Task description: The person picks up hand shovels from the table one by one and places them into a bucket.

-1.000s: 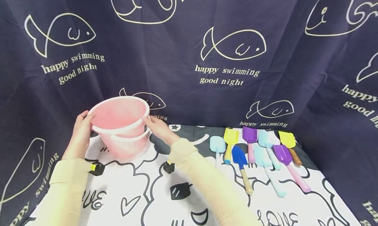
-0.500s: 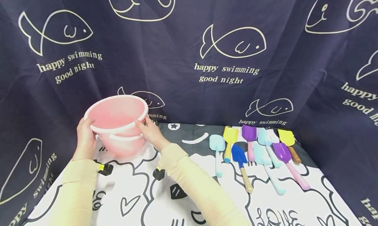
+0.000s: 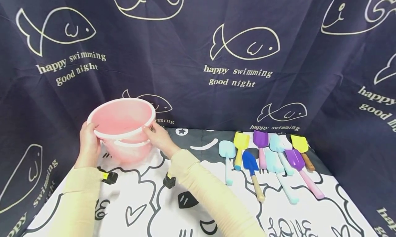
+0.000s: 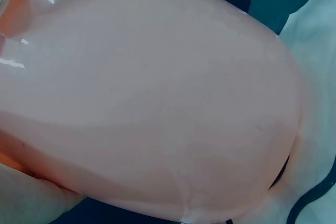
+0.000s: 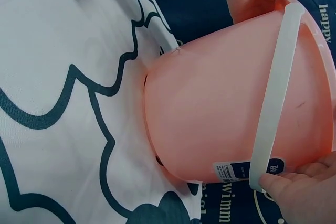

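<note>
A pink bucket (image 3: pixel 128 153) with a pale rim stands at the far left of the table. Its white handle (image 5: pixel 275 93) hangs down along the side nearest me. On the left, my left hand (image 3: pixel 88 140) grips the rim, thumb over the edge. My right hand (image 3: pixel 161 138) holds the opposite side of the rim, and in the right wrist view its fingers lie by the handle's end, next to a label (image 5: pixel 247 170). In the left wrist view the bucket's wall (image 4: pixel 157 87) fills most of the picture. No contents show in the visible part of the bucket.
Several toy shovels lie at the right of the table, among them a blue one (image 3: pixel 250 161), a yellow one (image 3: pixel 241 140) and a purple one (image 3: pixel 295 158). A dark fish-print curtain (image 3: pixel 185 58) hangs close behind. A patterned cloth (image 3: pixel 139 195) covers the table.
The bucket has shifted slightly left with both hands on it. My right hand has slid a little toward me along the rim. The shovels have stayed in place.
</note>
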Action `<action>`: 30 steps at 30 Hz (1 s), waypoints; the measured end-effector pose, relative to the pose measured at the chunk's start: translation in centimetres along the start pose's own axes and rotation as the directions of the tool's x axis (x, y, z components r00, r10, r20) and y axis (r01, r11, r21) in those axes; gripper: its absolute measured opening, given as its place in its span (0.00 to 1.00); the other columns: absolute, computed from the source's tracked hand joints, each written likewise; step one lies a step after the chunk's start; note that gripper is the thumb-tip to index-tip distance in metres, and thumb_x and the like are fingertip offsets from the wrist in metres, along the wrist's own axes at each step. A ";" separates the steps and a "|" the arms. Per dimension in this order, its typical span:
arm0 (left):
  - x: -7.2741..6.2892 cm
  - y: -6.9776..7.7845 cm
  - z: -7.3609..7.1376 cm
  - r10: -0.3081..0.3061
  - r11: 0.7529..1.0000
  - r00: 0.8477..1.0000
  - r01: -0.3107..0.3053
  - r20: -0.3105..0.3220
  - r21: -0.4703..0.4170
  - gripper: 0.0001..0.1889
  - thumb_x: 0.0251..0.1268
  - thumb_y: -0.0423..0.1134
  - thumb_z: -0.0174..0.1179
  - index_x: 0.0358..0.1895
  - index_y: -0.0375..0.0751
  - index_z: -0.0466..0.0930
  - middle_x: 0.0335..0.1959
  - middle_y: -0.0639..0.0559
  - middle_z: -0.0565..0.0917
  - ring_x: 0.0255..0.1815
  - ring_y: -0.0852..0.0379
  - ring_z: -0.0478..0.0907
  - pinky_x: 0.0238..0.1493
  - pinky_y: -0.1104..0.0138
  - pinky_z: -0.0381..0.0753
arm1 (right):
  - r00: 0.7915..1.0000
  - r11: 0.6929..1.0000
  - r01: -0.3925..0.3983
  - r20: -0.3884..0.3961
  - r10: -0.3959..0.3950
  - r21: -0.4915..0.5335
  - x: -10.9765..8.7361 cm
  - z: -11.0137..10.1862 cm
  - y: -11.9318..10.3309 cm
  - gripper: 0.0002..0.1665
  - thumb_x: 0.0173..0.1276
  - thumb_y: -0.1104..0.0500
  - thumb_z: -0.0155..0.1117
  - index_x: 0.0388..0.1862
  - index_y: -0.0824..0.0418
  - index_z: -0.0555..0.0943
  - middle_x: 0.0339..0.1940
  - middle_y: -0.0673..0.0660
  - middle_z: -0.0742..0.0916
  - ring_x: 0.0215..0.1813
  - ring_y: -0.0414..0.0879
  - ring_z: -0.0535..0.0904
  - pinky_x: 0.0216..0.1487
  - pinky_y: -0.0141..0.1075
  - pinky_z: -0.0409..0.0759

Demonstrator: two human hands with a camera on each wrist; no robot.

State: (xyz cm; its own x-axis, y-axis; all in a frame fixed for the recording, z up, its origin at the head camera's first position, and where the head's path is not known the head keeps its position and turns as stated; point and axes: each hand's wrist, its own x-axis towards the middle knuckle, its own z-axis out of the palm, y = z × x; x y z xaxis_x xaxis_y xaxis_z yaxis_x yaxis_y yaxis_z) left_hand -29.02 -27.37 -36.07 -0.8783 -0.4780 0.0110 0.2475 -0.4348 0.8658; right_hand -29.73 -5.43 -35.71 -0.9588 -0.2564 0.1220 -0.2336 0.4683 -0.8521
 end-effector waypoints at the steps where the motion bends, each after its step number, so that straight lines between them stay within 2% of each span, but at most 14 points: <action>1: -0.1 0.1 0.1 0.006 1.000 1.000 -0.006 0.003 0.001 0.16 0.65 0.28 0.37 0.54 0.41 0.64 0.51 0.54 0.68 0.52 0.60 0.66 0.55 0.71 0.63 | 1.000 1.000 0.007 0.006 -0.007 0.002 -0.1 -0.1 0.0 0.28 0.69 0.42 0.49 0.65 0.49 0.70 0.60 0.53 0.80 0.59 0.48 0.76 0.56 0.38 0.74; 7: -0.6 0.6 0.9 0.013 1.000 0.999 -0.014 0.040 0.017 0.16 0.67 0.30 0.39 0.57 0.41 0.62 0.51 0.54 0.67 0.51 0.60 0.66 0.52 0.72 0.66 | 0.998 0.998 0.068 0.016 -0.068 0.007 -0.5 -1.4 0.0 0.23 0.69 0.44 0.50 0.57 0.53 0.74 0.50 0.54 0.82 0.49 0.46 0.76 0.50 0.36 0.75; 10: -1.0 1.0 1.2 0.007 0.998 0.998 -0.011 0.065 0.062 0.18 0.69 0.33 0.42 0.61 0.40 0.60 0.51 0.55 0.67 0.50 0.61 0.67 0.50 0.74 0.67 | 0.997 0.996 0.079 0.021 -0.080 0.037 -0.6 -2.1 0.0 0.21 0.69 0.45 0.52 0.54 0.53 0.75 0.47 0.53 0.82 0.50 0.45 0.76 0.55 0.35 0.72; 13: -1.5 1.3 1.5 0.002 0.994 0.994 -0.013 0.105 0.105 0.20 0.71 0.38 0.44 0.64 0.40 0.57 0.51 0.56 0.67 0.50 0.62 0.67 0.50 0.75 0.67 | 0.997 0.994 0.068 0.034 -0.071 0.081 -0.8 -2.8 0.0 0.22 0.69 0.45 0.53 0.57 0.53 0.75 0.52 0.51 0.83 0.56 0.43 0.76 0.60 0.34 0.70; 16: -2.0 1.3 1.8 -0.004 0.989 0.991 -0.016 0.135 0.144 0.21 0.73 0.42 0.44 0.64 0.41 0.57 0.51 0.57 0.68 0.52 0.62 0.67 0.53 0.75 0.66 | 0.997 0.994 0.069 0.040 -0.073 0.090 -1.1 -3.6 0.1 0.23 0.69 0.46 0.54 0.59 0.54 0.75 0.54 0.52 0.83 0.59 0.43 0.76 0.62 0.34 0.69; 22: -3.3 0.7 2.6 -0.012 0.966 0.984 -0.034 0.176 0.255 0.19 0.74 0.46 0.40 0.61 0.42 0.59 0.51 0.59 0.67 0.58 0.60 0.64 0.67 0.70 0.58 | 0.995 0.996 0.092 0.032 -0.092 0.004 -1.8 -5.5 0.7 0.23 0.69 0.46 0.53 0.58 0.55 0.76 0.49 0.52 0.85 0.56 0.44 0.79 0.59 0.38 0.72; 25: -3.9 0.3 3.1 -0.022 0.949 0.980 -0.042 0.200 0.311 0.19 0.74 0.47 0.38 0.61 0.42 0.58 0.51 0.60 0.66 0.58 0.61 0.63 0.68 0.68 0.56 | 0.996 0.996 0.082 0.039 -0.082 -0.019 -2.3 -6.4 1.0 0.25 0.69 0.44 0.52 0.60 0.55 0.74 0.51 0.52 0.85 0.57 0.44 0.78 0.60 0.39 0.72; 30: -4.9 -0.2 3.8 -0.037 0.944 0.973 -0.041 0.230 0.328 0.22 0.75 0.48 0.38 0.64 0.40 0.57 0.51 0.60 0.66 0.59 0.60 0.63 0.69 0.67 0.56 | 0.997 0.998 0.058 0.051 -0.056 -0.038 -3.3 -7.7 1.5 0.28 0.69 0.44 0.52 0.63 0.57 0.73 0.55 0.54 0.83 0.60 0.46 0.77 0.61 0.41 0.72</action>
State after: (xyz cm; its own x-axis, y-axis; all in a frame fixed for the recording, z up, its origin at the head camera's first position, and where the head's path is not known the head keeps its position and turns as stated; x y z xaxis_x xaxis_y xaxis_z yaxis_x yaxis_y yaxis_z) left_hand -26.33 -22.08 -34.38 -0.9574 -0.2734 0.0931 0.1355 -0.1405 0.9808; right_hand -28.13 2.60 -33.44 -0.9349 -0.3247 0.1431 -0.2945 0.4849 -0.8235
